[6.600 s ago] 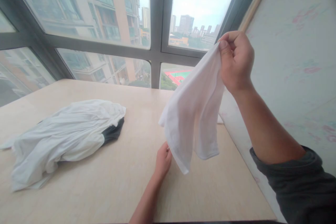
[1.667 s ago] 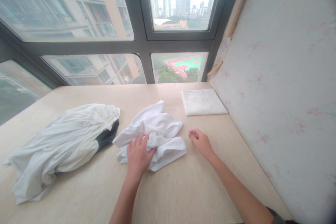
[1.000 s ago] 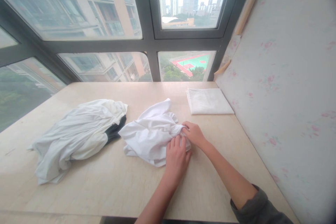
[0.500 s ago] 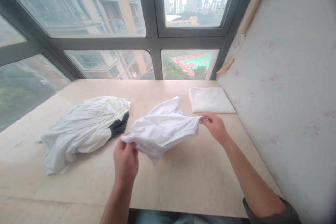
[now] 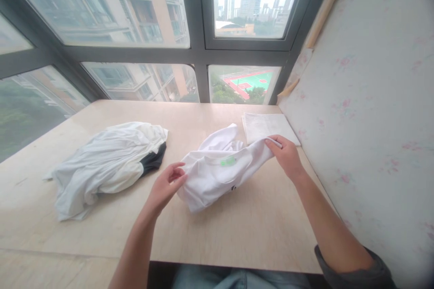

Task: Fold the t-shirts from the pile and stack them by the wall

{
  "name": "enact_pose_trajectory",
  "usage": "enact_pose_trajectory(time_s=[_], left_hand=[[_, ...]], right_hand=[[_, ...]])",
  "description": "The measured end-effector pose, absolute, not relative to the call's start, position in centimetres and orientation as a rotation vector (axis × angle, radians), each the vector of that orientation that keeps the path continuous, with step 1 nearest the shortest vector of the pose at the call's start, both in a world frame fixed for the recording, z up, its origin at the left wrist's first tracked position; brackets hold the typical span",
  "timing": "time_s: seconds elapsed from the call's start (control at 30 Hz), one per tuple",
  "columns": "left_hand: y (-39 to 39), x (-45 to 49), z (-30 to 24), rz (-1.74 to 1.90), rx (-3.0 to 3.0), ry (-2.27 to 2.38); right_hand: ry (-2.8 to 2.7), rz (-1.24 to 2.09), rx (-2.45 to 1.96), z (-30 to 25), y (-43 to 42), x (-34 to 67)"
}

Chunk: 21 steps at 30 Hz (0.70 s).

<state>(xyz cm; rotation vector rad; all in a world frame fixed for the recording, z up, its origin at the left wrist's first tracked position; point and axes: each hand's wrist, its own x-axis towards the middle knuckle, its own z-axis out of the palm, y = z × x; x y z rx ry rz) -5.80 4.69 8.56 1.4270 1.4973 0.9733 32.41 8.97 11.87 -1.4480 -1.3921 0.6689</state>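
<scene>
A white T-shirt (image 5: 210, 176) hangs bunched just over the table in front of me. A green print shows near its neckline, and a small dark mark sits lower on the cloth. My right hand (image 5: 286, 153) pinches one corner of the shirt between thumb and fingers, pulling it out to the right. At the shirt's left edge is my left hand (image 5: 169, 180), thumb and fingers apart; the fingertips are at the fabric without closing on it. Part of the shirt lies crumpled behind, towards the window.
To the left lies a heap of white clothing (image 5: 108, 167) with a black part (image 5: 154, 160). A folded white cloth (image 5: 269, 127) rests at the back right, beside the flowered wall (image 5: 366, 99). Windows with grey frames (image 5: 135, 55) border the wooden table (image 5: 237, 230).
My left hand has loosened its pinch on the shirt's left edge. My right hand has moved slightly right and up with its corner. The green print and dark mark have come into view.
</scene>
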Motion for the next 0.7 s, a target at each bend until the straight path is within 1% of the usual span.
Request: enact_pose_trajectory(time_s=[0.1, 0.17, 0.33, 0.47, 0.57, 0.63, 0.7], left_hand=[[4.5, -5.5, 9.0, 0.75, 1.596, 1.515], [4.6, -5.4, 9.0, 0.688, 1.666, 1.549], [5.1, -4.1, 8.4, 0.738, 1.667, 1.461], [4.9, -3.1, 9.0, 0.81, 1.693, 1.41], [4.4, -4.1, 11.7, 0.955, 1.656, 1.4], [3.9, -5.4, 15.0, 1.123, 1.585, 1.367], [3.2, -6.8, 19.5, 1.309, 1.563, 1.344]], right_hand=[[-1.401, 0.65, -1.441, 12.8, 8.7, 32.7], [-1.414, 0.666, -1.419, 13.6, 8.5, 33.0], [-1.498, 0.71, -1.365, 15.9, 7.7, 33.0], [-1.589, 0.656, -1.317, 18.4, 6.2, 33.1], [-1.554, 0.567, -1.273, 21.5, 4.9, 34.1], [-1.509, 0.467, -1.237, 24.3, 3.9, 34.9], [-1.479, 0.342, -1.178, 27.7, 2.9, 35.4]])
